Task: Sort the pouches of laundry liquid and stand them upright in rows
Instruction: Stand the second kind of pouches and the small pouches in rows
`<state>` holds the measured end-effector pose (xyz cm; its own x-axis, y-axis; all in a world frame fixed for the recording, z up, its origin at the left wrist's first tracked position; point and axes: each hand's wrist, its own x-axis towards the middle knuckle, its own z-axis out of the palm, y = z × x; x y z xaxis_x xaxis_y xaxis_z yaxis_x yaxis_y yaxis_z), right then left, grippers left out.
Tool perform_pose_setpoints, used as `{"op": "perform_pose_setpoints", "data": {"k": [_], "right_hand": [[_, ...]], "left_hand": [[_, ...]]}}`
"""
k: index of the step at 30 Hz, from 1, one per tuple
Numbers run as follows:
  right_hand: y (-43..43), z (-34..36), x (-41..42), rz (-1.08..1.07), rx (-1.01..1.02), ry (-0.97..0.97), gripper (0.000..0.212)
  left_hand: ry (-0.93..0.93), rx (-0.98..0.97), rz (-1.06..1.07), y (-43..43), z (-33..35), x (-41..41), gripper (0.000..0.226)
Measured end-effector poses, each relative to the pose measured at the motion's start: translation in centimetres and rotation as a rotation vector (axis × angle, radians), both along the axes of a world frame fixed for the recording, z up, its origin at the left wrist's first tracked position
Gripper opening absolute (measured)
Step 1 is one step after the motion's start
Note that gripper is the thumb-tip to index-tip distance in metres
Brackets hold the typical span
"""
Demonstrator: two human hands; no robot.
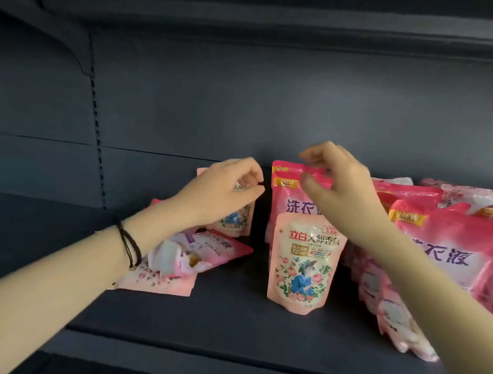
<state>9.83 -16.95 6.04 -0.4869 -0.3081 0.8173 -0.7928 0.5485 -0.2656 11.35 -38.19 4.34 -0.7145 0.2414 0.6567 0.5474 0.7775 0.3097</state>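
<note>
Right hand (pixel 333 185) pinches top seam of tall bright-pink plastic pouch (pixel 287 201), long axis vertical, just behind small pale-pink floral pouch (pixel 304 263); left hand (pixel 225 188) grips second pale-pink floral pouch (pixel 238 219), further left.

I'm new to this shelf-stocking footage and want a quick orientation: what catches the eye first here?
The right hand pinches the top edge of a tall deep-pink pouch standing mid-shelf, with a pale floral pouch upright just before it. To the right, a heap of deep-pink pouches lies untidily. At left, below the left hand, flat pouches lie on the dark shelf.
</note>
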Motion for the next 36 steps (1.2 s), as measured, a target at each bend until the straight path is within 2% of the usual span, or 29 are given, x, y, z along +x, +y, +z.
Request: {"op": "perform_pose_setpoints", "data": {"k": [2, 4, 8, 13, 20, 24, 28, 30, 33, 36], "right_hand": [[-1.2, 1.8, -1.2, 0.002, 0.218, -0.021, 0.022], [-2.5, 2.7, -2.0, 0.012, 0.485, 0.019, 0.023], [-5.4, 2.8, -3.2, -0.116, 0.960, 0.147, 0.031], [-9.7, 2.8, -5.4, -0.223, 1.149, 0.205, 0.034], [-13.8, 3.5, -10.7, -0.448, 1.284, 0.011, 0.040], [-15.2, 2.9, -14.1, -0.538, 1.301, -0.040, 0.029], [-15.7, 2.6, -16.1, -0.601, 1.290, -0.127, 0.031], [-15.8, 2.6, -16.4, -0.622, 1.291, -0.158, 0.029], [-16.0, 2.6, -16.5, -0.618, 1.265, -0.176, 0.020], [-15.9, 3.2, -15.9, -0.583, 1.197, -0.254, 0.018]], "left_hand": [[0.080, -0.486, 0.202, -2.5, 1.3, -0.4, 0.026], [0.146, -0.770, 0.292, -4.8, 1.8, -1.0, 0.036], [0.126, -0.920, 0.275, -8.6, 1.3, -2.3, 0.041], [0.140, -0.995, 0.289, -12.5, 1.3, -5.4, 0.042], [0.188, -0.941, 0.263, -14.0, 1.6, -12.2, 0.046], [0.146, -0.817, 0.221, -13.0, 0.8, -15.7, 0.048], [0.134, -0.707, 0.209, -12.5, -0.4, -17.7, 0.043], [0.078, -0.630, 0.197, -12.5, -0.8, -18.0, 0.039], [0.004, -0.469, 0.136, -12.6, -1.0, -18.0, 0.016], [-0.093, -0.385, 0.108, -12.8, -0.7, -17.6, 0.010]]}}
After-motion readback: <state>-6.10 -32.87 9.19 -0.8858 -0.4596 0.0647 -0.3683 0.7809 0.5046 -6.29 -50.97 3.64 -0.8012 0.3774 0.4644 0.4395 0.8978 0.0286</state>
